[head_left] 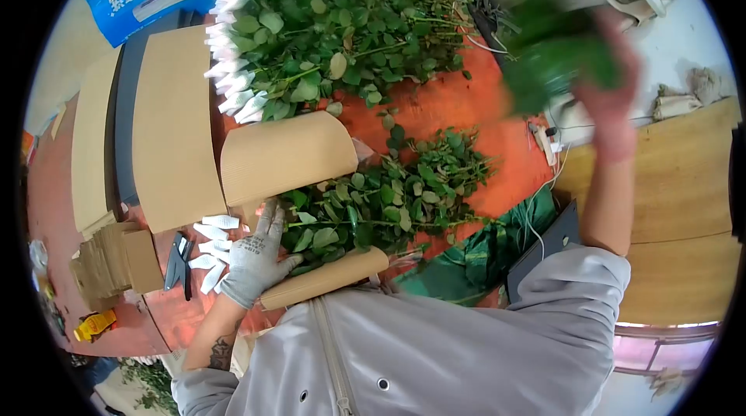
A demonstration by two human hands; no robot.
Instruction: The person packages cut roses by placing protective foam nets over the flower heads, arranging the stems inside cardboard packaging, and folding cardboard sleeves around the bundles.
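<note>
My left hand (258,256), in a grey glove, lies with its fingers spread at the left end of a bunch of leafy stems (373,210). The stems rest on curved corrugated cardboard (287,155) on the orange table. My right hand (610,78), bare and smeared by motion, is raised at the upper right beside a blurred green leafy mass (556,47). Whether its fingers grip that mass is hard to make out.
A large leafy pile with white-wrapped heads (233,66) lies at the back. Cardboard sheets (175,128), a black stapler (179,264), white sleeves (210,260) and a yellow bottle (95,326) are on the left. Green sheeting (458,268) hangs near the front edge.
</note>
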